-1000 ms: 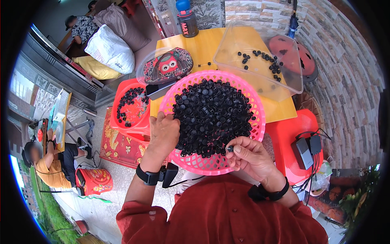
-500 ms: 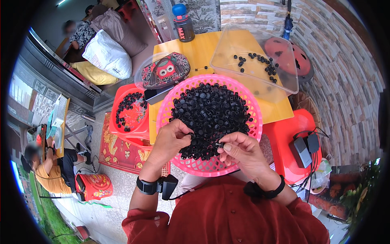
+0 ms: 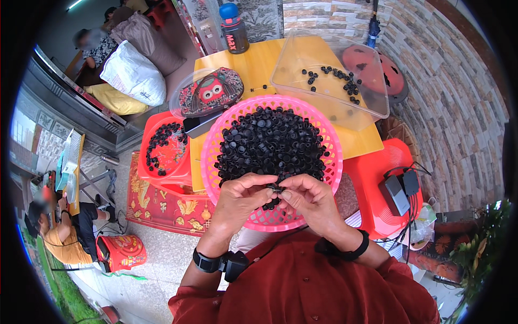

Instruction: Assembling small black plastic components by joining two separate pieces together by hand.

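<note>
A: What are the hands gripping?
B: The left hand (image 3: 236,201) and right hand (image 3: 311,204) meet fingertip to fingertip, pinching a small black piece (image 3: 277,189) between thumbs and fingers. Whether it's one part or two joined, I can't tell.
A: Where is it?
B: At six o'clock in the pink basket (image 3: 338,159), just above the heap of black caps (image 3: 272,135).
A: How to handle it well?
B: My judgement: brace both thumbs, keep the piece square between the fingertips, press evenly rather than twisting. Staying low over the basket seems wise; a slip then lands among the caps.
</note>
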Demonstrator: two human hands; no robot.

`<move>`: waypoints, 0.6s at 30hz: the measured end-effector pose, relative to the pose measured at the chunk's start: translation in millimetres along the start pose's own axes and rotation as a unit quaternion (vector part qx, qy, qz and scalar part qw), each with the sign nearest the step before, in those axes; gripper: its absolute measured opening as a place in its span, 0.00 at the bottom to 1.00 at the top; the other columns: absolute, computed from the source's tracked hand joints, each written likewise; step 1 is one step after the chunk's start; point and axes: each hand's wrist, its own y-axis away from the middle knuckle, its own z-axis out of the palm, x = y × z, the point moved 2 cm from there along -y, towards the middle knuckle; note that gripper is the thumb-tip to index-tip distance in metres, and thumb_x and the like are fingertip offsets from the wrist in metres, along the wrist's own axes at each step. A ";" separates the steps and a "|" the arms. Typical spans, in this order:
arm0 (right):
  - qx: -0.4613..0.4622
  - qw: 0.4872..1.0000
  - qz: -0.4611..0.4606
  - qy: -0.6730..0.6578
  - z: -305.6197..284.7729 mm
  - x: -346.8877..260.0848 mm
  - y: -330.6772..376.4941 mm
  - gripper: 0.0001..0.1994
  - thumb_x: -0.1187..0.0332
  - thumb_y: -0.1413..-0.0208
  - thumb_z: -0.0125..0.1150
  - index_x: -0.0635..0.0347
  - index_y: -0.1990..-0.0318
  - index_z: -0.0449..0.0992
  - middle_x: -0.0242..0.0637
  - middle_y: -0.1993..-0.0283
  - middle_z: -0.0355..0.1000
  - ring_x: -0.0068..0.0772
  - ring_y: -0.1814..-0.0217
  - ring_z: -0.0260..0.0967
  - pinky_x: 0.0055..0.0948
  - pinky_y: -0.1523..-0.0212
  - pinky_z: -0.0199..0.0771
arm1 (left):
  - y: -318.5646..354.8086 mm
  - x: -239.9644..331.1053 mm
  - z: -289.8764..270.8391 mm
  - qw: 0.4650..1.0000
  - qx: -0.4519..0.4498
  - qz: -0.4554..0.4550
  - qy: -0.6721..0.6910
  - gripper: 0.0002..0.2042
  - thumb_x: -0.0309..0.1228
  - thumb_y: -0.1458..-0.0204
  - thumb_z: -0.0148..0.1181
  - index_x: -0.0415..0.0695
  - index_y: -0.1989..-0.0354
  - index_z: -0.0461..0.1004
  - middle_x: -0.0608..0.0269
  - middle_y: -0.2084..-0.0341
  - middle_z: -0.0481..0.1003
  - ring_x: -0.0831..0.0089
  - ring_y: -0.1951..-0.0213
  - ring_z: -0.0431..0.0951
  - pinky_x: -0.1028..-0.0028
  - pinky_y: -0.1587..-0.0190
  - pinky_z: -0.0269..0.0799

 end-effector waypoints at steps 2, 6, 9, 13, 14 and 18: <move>0.004 1.000 -0.002 0.002 -1.1 0.1 0.6 0.08 0.74 0.42 0.54 0.63 0.56 0.70 0.31 0.64 0.72 0.16 0.68 0.69 0.17 0.70 0.70 | 1.5 0.4 -0.8 1.000 -0.008 0.007 -0.004 0.14 0.18 0.48 0.53 0.37 0.52 0.72 0.60 0.66 0.75 0.76 0.65 0.77 0.80 0.61 0.73; 0.010 1.000 -0.009 0.007 -2.4 0.2 0.7 0.08 0.74 0.42 0.53 0.63 0.56 0.69 0.31 0.63 0.71 0.16 0.67 0.69 0.16 0.69 0.69 | 3.2 -4.9 -2.2 0.986 -0.018 -0.057 0.153 0.12 0.22 0.44 0.51 0.36 0.52 0.71 0.57 0.62 0.75 0.72 0.61 0.78 0.76 0.57 0.75; 0.011 1.000 -0.011 0.010 -2.2 0.8 0.3 0.08 0.76 0.43 0.53 0.64 0.56 0.69 0.31 0.64 0.71 0.16 0.67 0.69 0.16 0.68 0.70 | 2.7 -9.6 -4.1 0.984 -0.030 -0.044 0.170 0.12 0.24 0.44 0.51 0.35 0.52 0.70 0.56 0.60 0.74 0.71 0.59 0.77 0.74 0.56 0.75; 0.043 0.995 -0.076 0.042 1.4 2.0 -0.1 0.08 0.80 0.45 0.54 0.65 0.57 0.71 0.33 0.64 0.70 0.19 0.65 0.70 0.19 0.66 0.72 | 0.6 -16.5 -5.9 0.973 -0.052 -0.043 0.219 0.12 0.24 0.44 0.51 0.36 0.52 0.69 0.56 0.59 0.74 0.71 0.58 0.77 0.73 0.55 0.75; 0.043 0.995 -0.075 0.042 1.7 -0.8 -0.1 0.08 0.80 0.45 0.54 0.65 0.57 0.71 0.33 0.64 0.70 0.19 0.65 0.70 0.19 0.66 0.72 | 0.3 -18.1 -6.8 0.973 -0.052 -0.043 0.219 0.12 0.24 0.44 0.51 0.36 0.52 0.69 0.56 0.59 0.74 0.71 0.58 0.77 0.73 0.55 0.75; 0.058 0.935 -0.214 0.277 6.7 -16.2 1.7 0.10 0.83 0.51 0.57 0.64 0.59 0.74 0.39 0.64 0.70 0.28 0.66 0.72 0.23 0.68 0.73 | -0.3 -23.0 -7.6 0.964 -0.061 -0.058 0.252 0.11 0.23 0.45 0.51 0.37 0.53 0.70 0.57 0.60 0.74 0.71 0.58 0.76 0.73 0.55 0.75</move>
